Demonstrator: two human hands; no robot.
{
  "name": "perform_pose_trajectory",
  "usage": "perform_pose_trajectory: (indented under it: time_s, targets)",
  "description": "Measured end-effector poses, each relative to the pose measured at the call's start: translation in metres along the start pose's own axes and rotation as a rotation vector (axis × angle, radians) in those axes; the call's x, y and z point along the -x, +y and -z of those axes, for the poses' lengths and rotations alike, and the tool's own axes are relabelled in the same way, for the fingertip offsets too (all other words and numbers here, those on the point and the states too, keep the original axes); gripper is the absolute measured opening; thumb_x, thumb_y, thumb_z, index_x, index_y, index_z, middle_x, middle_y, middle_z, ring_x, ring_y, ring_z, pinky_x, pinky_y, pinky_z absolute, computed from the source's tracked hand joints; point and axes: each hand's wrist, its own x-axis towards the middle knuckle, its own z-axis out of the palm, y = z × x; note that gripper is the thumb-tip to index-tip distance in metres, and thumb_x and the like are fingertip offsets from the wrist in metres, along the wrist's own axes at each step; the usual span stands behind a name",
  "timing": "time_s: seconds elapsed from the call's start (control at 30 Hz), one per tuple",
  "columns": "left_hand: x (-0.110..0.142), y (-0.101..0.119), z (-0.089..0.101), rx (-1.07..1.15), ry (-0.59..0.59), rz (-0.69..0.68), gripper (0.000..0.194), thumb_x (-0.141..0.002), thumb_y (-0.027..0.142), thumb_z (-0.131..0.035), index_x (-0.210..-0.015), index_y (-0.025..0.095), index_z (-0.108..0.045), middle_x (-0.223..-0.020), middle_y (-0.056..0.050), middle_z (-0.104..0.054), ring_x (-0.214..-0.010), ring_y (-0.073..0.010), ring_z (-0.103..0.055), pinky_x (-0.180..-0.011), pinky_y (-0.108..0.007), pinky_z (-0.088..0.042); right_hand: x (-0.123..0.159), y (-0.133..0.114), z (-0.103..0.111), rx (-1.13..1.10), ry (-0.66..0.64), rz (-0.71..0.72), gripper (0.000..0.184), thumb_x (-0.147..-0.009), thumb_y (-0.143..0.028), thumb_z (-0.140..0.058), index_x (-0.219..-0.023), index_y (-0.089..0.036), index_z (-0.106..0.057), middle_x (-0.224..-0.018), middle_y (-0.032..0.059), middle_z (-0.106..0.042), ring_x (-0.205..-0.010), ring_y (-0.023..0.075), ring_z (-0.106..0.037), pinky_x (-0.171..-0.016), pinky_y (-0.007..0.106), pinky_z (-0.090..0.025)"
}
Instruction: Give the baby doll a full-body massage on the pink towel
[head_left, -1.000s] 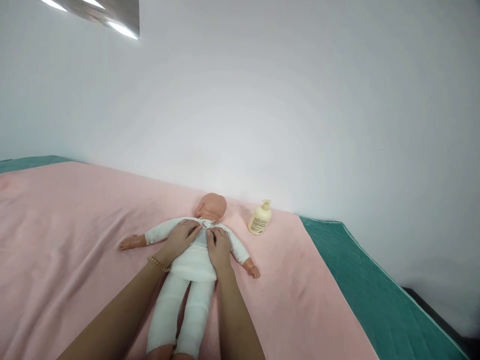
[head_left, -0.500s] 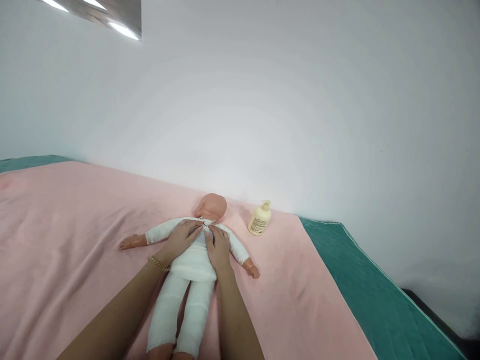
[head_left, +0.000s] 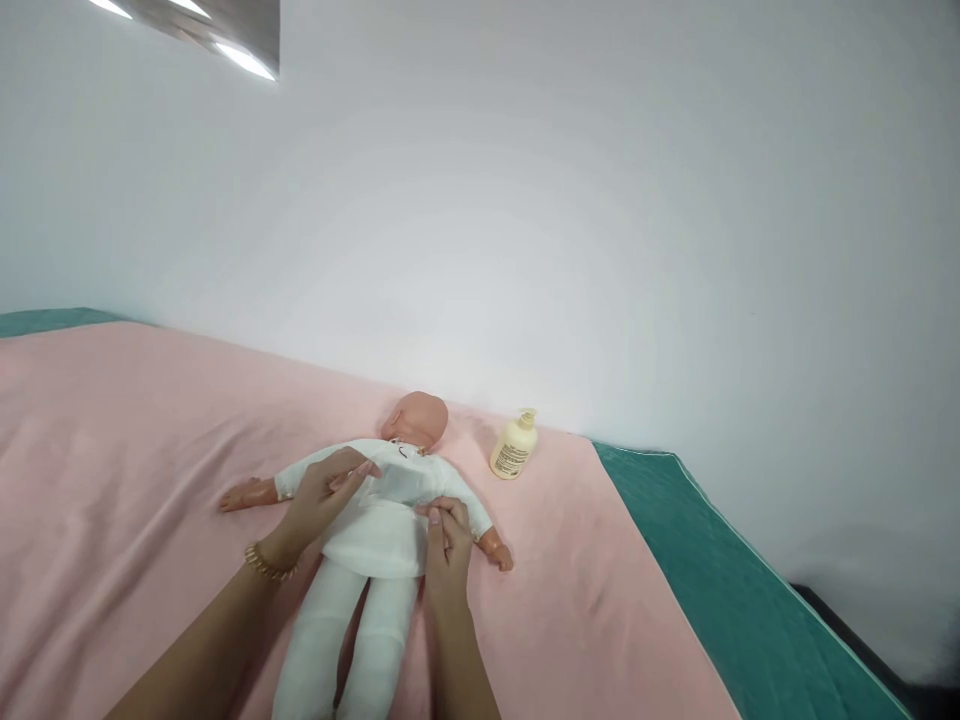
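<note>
A baby doll [head_left: 375, 545] in white cloth lies stretched out on a pink blanket, its bare head at the far end and its arms spread wide. My left hand [head_left: 324, 495] is over the left side of the doll's upper body, fingers curled and thumb close against the forefinger. By the right side of the doll's body is my right hand [head_left: 448, 540], its fingers bent in with the thumb and forefinger near each other. Whether either hand grips anything small I cannot see. Between them the doll's upper body shows a greyish patch and a small dark curved mark.
A pale yellow pump bottle [head_left: 514, 445] stands right of the doll's head. Under everything lies the pink blanket [head_left: 585, 580], over a green sheet [head_left: 720, 560] that shows at the right. A white wall [head_left: 480, 200] rises behind.
Both hands have left their flat position on the doll's upper body. They have drawn apart and back toward me, and their fingers have curled in. The view has shifted slightly.
</note>
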Motion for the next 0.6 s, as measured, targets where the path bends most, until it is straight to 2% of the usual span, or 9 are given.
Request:
perform_pose_trajectory:
  time_s: [0.07, 0.13, 0.2, 0.3, 0.4, 0.6]
  targets:
    - [0.007, 0.006, 0.007, 0.038, -0.148, 0.027, 0.038, -0.094, 0.043, -0.045, -0.075, 0.020, -0.069, -0.078, -0.002, -0.070, -0.080, -0.0208, -0.063, -0.082, -0.033, -0.047, 0.008, -0.005, 0.005, 0.000, -0.067, 0.045, 0.037, -0.098, -0.038, -0.043, -0.087, -0.026, -0.076, -0.084, 0.0050, -0.061, -0.087, 0.0208, -0.058, -0.085, 0.037, -0.045]
    - [0.014, 0.008, 0.012, 0.050, -0.291, 0.033, 0.041, -0.094, 0.044, -0.044, -0.071, 0.021, -0.070, -0.072, 0.000, -0.069, -0.074, -0.0188, -0.062, -0.089, -0.034, -0.045, 0.013, -0.009, 0.007, 0.004, -0.154, 0.084, 0.035, -0.097, -0.037, -0.045, -0.085, -0.028, -0.077, -0.080, 0.0043, -0.061, -0.086, 0.0210, -0.056, -0.083, 0.038, -0.045]
    - [0.022, 0.006, 0.014, 0.051, -0.389, 0.039, 0.043, -0.094, 0.045, -0.044, -0.070, 0.021, -0.070, -0.069, 0.001, -0.069, -0.069, -0.0171, -0.061, -0.090, -0.035, -0.044, 0.014, -0.012, 0.007, -0.001, -0.233, 0.114, 0.034, -0.097, -0.036, -0.047, -0.085, -0.029, -0.078, -0.077, 0.0038, -0.061, -0.083, 0.0208, -0.055, -0.080, 0.038, -0.044]
    - [0.028, 0.001, 0.013, 0.040, -0.501, 0.079, 0.043, -0.093, 0.047, -0.044, -0.072, 0.019, -0.070, -0.069, 0.000, -0.067, -0.064, -0.0157, -0.056, -0.067, -0.028, -0.045, 0.012, -0.011, 0.003, 0.002, -0.291, 0.148, 0.034, -0.096, -0.036, -0.048, -0.083, -0.030, -0.078, -0.072, 0.0034, -0.060, -0.079, 0.0203, -0.054, -0.078, 0.038, -0.044]
    - [0.028, -0.001, 0.007, 0.011, -0.554, 0.117, 0.044, -0.092, 0.048, -0.047, -0.070, 0.017, -0.069, -0.063, 0.000, -0.061, -0.058, -0.0136, -0.049, -0.053, -0.024, -0.035, 0.011, -0.008, 0.000, 0.030, -0.319, 0.127, 0.033, -0.096, -0.036, -0.049, -0.080, -0.029, -0.078, -0.070, 0.0031, -0.061, -0.076, 0.0196, -0.054, -0.076, 0.036, -0.044]
    - [0.026, -0.003, 0.000, -0.025, -0.566, 0.118, 0.044, -0.091, 0.048, -0.049, -0.066, 0.015, -0.065, -0.057, 0.002, -0.052, -0.055, -0.0119, -0.042, -0.051, -0.023, -0.028, 0.010, -0.005, -0.004, 0.039, -0.373, 0.096, 0.033, -0.094, -0.029, -0.051, -0.074, -0.029, -0.077, -0.065, 0.0007, -0.058, -0.074, 0.0177, -0.055, -0.076, 0.033, -0.045]
